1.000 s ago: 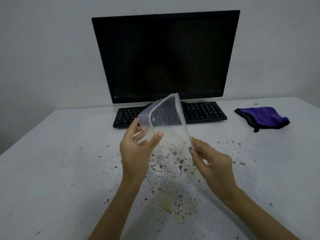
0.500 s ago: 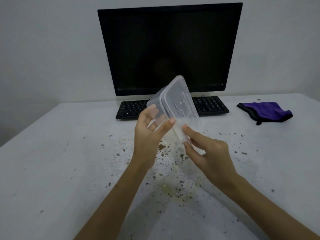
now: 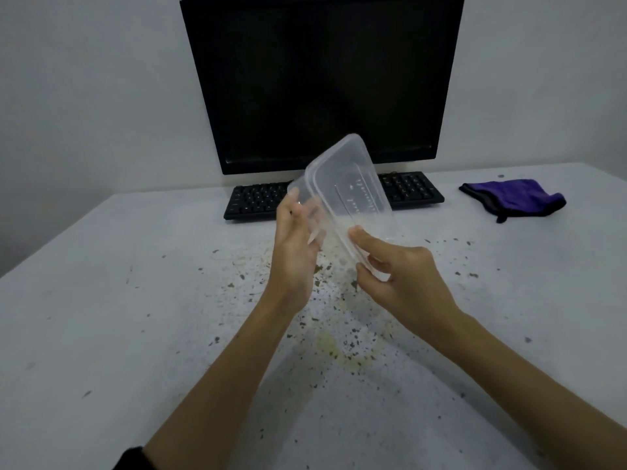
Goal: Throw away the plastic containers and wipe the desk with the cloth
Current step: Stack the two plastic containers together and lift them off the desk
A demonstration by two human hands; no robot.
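A clear plastic container (image 3: 353,184) with its lid on is held tilted in the air above the middle of the white desk (image 3: 101,300). My left hand (image 3: 293,252) holds its left side, fingers seen through the plastic. My right hand (image 3: 397,276) pinches its lower right edge between thumb and fingers. A purple cloth (image 3: 512,198) lies bunched at the far right of the desk, apart from both hands. Dark crumbs and a yellowish stain (image 3: 339,347) cover the desk under and in front of my hands.
A black monitor (image 3: 322,79) stands at the back against the wall, with a black keyboard (image 3: 258,201) in front of it, partly hidden by the container. The desk's left edge runs diagonally at the far left.
The container has turned in my hands so its lid faces me more. My right hand has shifted its grip up along the lower edge, and both hands have drawn closer together.
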